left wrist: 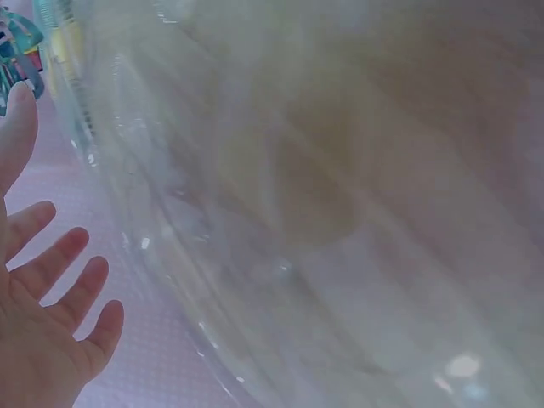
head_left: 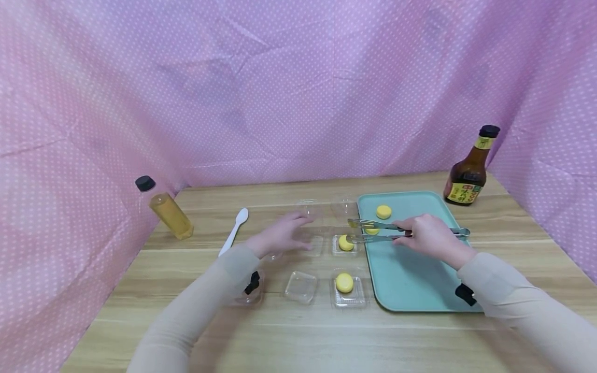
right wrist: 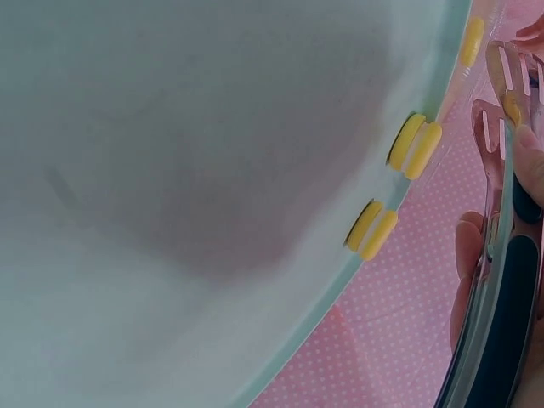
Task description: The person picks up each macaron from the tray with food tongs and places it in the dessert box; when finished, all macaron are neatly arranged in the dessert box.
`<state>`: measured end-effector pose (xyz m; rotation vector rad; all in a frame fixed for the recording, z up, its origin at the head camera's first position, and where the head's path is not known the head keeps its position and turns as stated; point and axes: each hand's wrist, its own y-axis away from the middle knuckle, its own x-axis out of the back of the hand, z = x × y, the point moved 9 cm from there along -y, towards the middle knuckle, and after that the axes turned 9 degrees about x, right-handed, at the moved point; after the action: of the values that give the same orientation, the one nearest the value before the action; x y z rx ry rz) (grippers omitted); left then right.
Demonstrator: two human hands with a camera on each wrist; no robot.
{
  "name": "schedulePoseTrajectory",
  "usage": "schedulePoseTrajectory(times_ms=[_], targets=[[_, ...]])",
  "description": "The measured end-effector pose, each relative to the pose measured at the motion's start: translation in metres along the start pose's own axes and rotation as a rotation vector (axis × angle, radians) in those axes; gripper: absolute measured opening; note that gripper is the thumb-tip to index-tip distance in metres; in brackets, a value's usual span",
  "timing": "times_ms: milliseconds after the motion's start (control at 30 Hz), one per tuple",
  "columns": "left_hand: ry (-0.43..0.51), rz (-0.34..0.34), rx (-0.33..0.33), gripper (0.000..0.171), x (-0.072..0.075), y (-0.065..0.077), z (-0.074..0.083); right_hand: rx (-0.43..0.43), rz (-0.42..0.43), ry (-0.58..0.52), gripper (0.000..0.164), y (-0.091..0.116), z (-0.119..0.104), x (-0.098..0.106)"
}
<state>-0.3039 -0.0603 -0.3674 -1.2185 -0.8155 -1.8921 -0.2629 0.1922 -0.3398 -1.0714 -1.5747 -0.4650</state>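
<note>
Green-blue plastic makes the tray (head_left: pixel 415 292), which lies under the right hand (head_left: pixel 431 239). This hand grips metal tongs (head_left: pixel 380 225), their two arms apart. The left hand (head_left: pixel 282 235), fingers spread, is over clear boxes (head_left: pixel 300 286) and seems to hold nothing. Between the hands, two yellow macarons (head_left: pixel 344 283) sit in boxes; two more lie on the tray. I judge that boxing is in hand; the next move calls for closing the tongs gently around one macaron.

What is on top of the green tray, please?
Two yellow macarons sit on the tray; in the head view, the right hand and tongs hide part of its surface.
</note>
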Motion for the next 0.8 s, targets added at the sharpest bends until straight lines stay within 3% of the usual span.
schedulePoseTrajectory(times_ms=[233,800], targets=[[-0.070,-0.021,0.020,0.077,-0.005,0.006,-0.009,0.001,-0.006,0.009,0.041,0.001,0.000,0.001],[-0.074,-0.020,0.028,0.079,-0.010,0.005,-0.011,-0.002,0.023,0.011,0.043,0.003,0.000,0.011]])
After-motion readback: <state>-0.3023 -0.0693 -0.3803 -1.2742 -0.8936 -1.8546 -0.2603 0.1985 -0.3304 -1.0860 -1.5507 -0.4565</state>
